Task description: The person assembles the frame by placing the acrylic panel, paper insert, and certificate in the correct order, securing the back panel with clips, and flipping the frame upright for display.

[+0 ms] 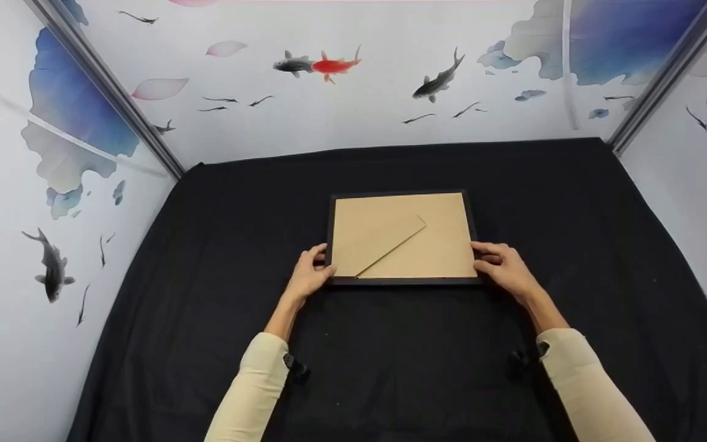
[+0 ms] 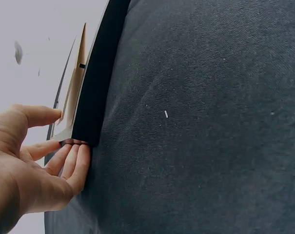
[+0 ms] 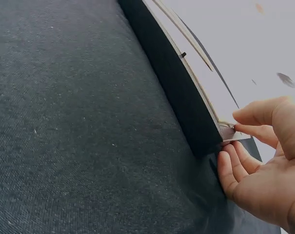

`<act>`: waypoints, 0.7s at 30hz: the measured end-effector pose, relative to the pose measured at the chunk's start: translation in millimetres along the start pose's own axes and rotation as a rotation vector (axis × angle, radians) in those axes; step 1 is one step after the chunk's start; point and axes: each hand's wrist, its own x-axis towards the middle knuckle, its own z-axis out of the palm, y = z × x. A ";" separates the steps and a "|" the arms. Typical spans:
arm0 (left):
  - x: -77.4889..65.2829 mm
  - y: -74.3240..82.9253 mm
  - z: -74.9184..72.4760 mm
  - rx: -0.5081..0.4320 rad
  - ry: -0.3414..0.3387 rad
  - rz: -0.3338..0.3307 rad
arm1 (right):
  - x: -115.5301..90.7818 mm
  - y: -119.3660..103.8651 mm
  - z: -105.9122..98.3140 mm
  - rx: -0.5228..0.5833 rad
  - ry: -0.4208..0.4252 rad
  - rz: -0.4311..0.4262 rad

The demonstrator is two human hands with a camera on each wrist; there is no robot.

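A picture frame [image 1: 445,255] lies back side up, with a tan backing board inside a black border. Across the board runs a slanted stand flap [image 1: 384,236]; both wrist views show it tilted slightly up from the back. My left hand [image 1: 310,274] holds the frame's left edge near the front corner. In the left wrist view, the thumb of that hand [image 2: 32,161] is over the backing and the other fingers are against the side. Opposite it, my right hand [image 1: 509,270] grips the right edge. The right wrist view shows this hand [image 3: 279,165] with its fingertips at the frame's corner.
A black cloth [image 1: 402,350] covers the table under the frame. White panels [image 1: 378,116] painted with fish and leaves stand behind and at both sides, joined by grey metal posts [image 1: 114,92]. Tiny white specks dot the cloth.
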 end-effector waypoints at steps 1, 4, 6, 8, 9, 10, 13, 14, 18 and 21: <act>0.0 -0.5 0.2 -0.004 -0.001 -0.001 | 0.0 -0.1 1.0 -0.018 0.005 -0.001; -0.3 -1.2 0.8 -0.030 -0.005 -0.013 | 0.7 -0.3 2.8 -0.061 0.010 -0.019; 0.0 -1.0 1.4 -0.056 -0.010 -0.029 | 1.2 0.4 2.1 -0.072 0.010 -0.030; -1.1 -1.0 -1.7 -0.080 -0.012 -0.043 | 4.0 0.4 3.7 -0.087 0.005 -0.042; -1.5 -0.9 -3.2 -0.088 -0.012 -0.049 | 5.7 0.6 4.5 -0.088 0.006 -0.050; -0.7 -0.8 -2.6 -0.094 -0.016 -0.053 | 6.5 2.1 3.4 -0.090 0.011 -0.056; 0.4 -1.4 -1.3 -0.081 -0.016 -0.061 | 9.2 6.4 1.9 -0.080 0.034 -0.082; 0.2 -1.7 -1.0 -0.071 -0.009 -0.064 | 10.1 7.9 2.0 -0.072 0.044 -0.097; -0.3 -4.0 0.1 -0.043 0.015 -0.061 | 10.5 15.3 4.3 -0.048 0.087 -0.140; 0.2 -5.4 1.6 -0.033 0.026 -0.054 | 7.7 20.9 7.2 -0.034 0.119 -0.168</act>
